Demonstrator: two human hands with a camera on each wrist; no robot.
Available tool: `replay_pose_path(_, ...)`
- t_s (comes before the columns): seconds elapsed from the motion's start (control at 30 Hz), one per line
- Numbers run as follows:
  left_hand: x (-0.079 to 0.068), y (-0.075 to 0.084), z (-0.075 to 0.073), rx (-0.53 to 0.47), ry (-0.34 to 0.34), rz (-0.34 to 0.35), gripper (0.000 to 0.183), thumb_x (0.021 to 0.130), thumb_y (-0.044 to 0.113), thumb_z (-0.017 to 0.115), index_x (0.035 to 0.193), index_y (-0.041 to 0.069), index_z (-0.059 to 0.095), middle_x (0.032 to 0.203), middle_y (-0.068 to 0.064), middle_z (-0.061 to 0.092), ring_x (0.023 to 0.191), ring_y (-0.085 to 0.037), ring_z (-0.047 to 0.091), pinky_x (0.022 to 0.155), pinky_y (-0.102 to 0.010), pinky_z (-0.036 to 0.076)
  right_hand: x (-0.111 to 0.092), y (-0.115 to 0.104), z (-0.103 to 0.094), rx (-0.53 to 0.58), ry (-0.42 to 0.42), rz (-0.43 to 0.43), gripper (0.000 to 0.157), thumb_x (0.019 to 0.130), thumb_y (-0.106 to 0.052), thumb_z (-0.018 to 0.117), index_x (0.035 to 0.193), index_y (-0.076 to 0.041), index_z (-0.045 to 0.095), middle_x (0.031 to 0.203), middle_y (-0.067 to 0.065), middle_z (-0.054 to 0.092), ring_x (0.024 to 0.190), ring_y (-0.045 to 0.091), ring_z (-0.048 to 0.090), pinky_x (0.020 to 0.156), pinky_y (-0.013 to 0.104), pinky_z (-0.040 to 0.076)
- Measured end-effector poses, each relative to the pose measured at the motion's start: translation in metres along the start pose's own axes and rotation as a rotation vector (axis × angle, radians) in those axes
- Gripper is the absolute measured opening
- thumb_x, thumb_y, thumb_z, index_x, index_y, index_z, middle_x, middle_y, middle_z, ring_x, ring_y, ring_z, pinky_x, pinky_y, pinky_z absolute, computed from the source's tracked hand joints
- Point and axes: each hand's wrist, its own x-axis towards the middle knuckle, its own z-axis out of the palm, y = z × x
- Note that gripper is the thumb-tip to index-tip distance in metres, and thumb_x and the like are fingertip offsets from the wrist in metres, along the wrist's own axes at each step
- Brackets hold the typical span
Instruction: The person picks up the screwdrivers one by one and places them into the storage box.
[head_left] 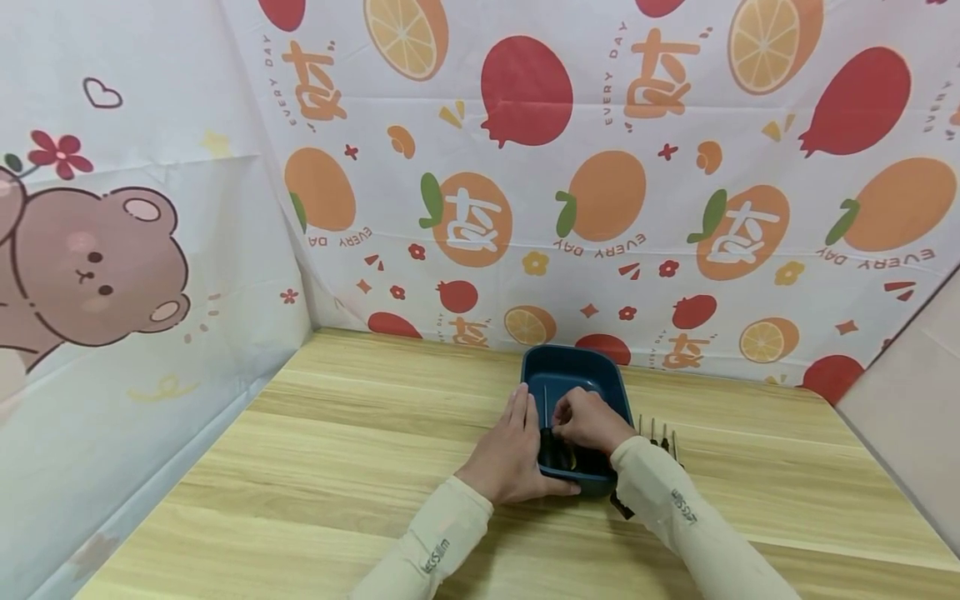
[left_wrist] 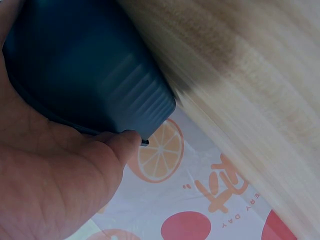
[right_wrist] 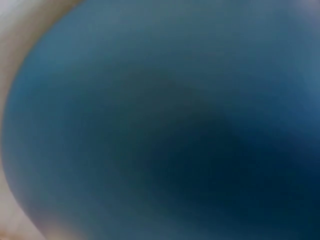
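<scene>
A dark blue plastic box point(head_left: 577, 358) stands on the table, its wall filling much of the left wrist view. My left hand point(head_left: 506, 454) holds its near left corner, fingers along the left side and thumb across the near wall. Inside lies a screwdriver point(head_left: 546, 408) with a thin metal shaft toward the back and a black handle; a bit of yellow shows beside the handle. My right hand point(head_left: 591, 421) reaches in over the right rim, fingers curled, thumb and fingertips pinching at the screwdriver's handle. The right wrist view is a blur of blue box wall point(right_wrist: 125, 125).
Several thin metal shafts with dark handles point(head_left: 654, 432) stick out on the table right of the box, partly behind the right sleeve. A black piece point(head_left: 621, 505) shows under that forearm. Behind the table point(head_left: 337, 433) hangs a fruit-print cloth point(head_left: 645, 275).
</scene>
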Motion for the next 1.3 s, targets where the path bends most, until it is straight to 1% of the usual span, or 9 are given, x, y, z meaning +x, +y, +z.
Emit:
replay_pose_path(0.17,0.001,0.001,0.000,0.004,0.003,0.003,0.128,0.075,0.080,0.068,0.153,-0.013,0.028,0.162,-0.029,0.022,0.150,-0.037,0.025,0.113,-0.039,0.040,-0.002,0.001,-0.002,0.001,-0.009,-0.022,0.012,0.088,0.000,0.074,0.079,-0.008,0.074,0.071,0.000,0.068,0.061,0.014,0.061,0.061,0.029,0.053)
replay_pose_path(0.37,0.001,0.002,0.000,-0.018,0.009,0.000,0.128,0.074,0.080,0.069,0.154,-0.012,0.027,0.162,-0.029,0.022,0.150,-0.037,0.026,0.111,-0.040,0.043,-0.006,0.005,-0.010,0.009,0.008,-0.044,0.009,0.091,-0.002,0.072,0.083,-0.006,0.075,0.076,0.001,0.070,0.062,0.014,0.065,0.064,0.031,0.057)
replay_pose_path(0.6,0.002,0.001,0.002,-0.030,0.016,-0.003,0.130,0.073,0.080,0.069,0.154,-0.012,0.026,0.163,-0.029,0.020,0.150,-0.037,0.026,0.110,-0.041,0.044,-0.016,0.020,-0.036,0.067,0.071,-0.112,0.006,0.093,-0.001,0.068,0.092,0.001,0.074,0.082,0.008,0.071,0.066,0.019,0.067,0.064,0.033,0.059)
replay_pose_path(0.67,0.002,0.001,0.002,-0.032,0.016,-0.006,0.131,0.073,0.080,0.069,0.154,-0.012,0.025,0.163,-0.028,0.020,0.149,-0.037,0.027,0.110,-0.041,0.044,-0.021,0.025,-0.044,0.066,0.105,-0.106,0.007,0.094,-0.003,0.068,0.096,0.001,0.073,0.085,0.009,0.070,0.067,0.020,0.066,0.064,0.033,0.059)
replay_pose_path(0.77,0.002,0.000,0.002,-0.045,0.013,-0.013,0.131,0.072,0.080,0.070,0.155,-0.011,0.024,0.163,-0.028,0.019,0.149,-0.037,0.027,0.110,-0.042,0.044,-0.027,0.033,-0.054,-0.008,0.193,-0.076,0.011,0.095,-0.007,0.069,0.102,0.000,0.074,0.090,0.006,0.069,0.075,0.019,0.064,0.068,0.036,0.059)
replay_pose_path(0.87,0.002,0.000,0.002,-0.062,0.008,-0.021,0.132,0.072,0.079,0.071,0.155,-0.011,0.024,0.164,-0.027,0.019,0.150,-0.037,0.027,0.110,-0.043,0.044,-0.034,0.041,-0.063,-0.080,0.261,-0.041,0.017,0.096,-0.010,0.068,0.108,0.000,0.074,0.096,0.009,0.071,0.082,0.022,0.065,0.071,0.039,0.059)
replay_pose_path(1.0,0.002,-0.001,0.002,-0.068,0.009,-0.025,0.132,0.071,0.079,0.072,0.155,-0.011,0.024,0.164,-0.027,0.018,0.150,-0.038,0.025,0.110,-0.043,0.043,-0.042,0.054,-0.073,-0.166,0.307,-0.023,0.021,0.095,-0.011,0.066,0.110,0.001,0.074,0.096,0.011,0.072,0.083,0.025,0.066,0.071,0.042,0.058)
replay_pose_path(1.1,0.002,0.000,0.003,-0.062,0.014,-0.019,0.132,0.071,0.080,0.072,0.155,-0.011,0.024,0.164,-0.027,0.018,0.150,-0.038,0.025,0.110,-0.043,0.043,-0.051,0.067,-0.080,-0.229,0.296,-0.007,0.021,0.094,-0.009,0.066,0.109,0.005,0.072,0.095,0.014,0.071,0.081,0.026,0.065,0.069,0.044,0.058)
replay_pose_path(1.3,0.001,0.000,0.004,-0.043,0.021,-0.013,0.133,0.071,0.081,0.071,0.155,-0.012,0.024,0.163,-0.028,0.018,0.150,-0.039,0.025,0.110,-0.043,0.044,-0.063,0.090,-0.088,-0.308,0.190,0.056,0.026,0.090,-0.005,0.071,0.109,0.012,0.070,0.090,0.016,0.070,0.072,0.022,0.061,0.064,0.041,0.055)
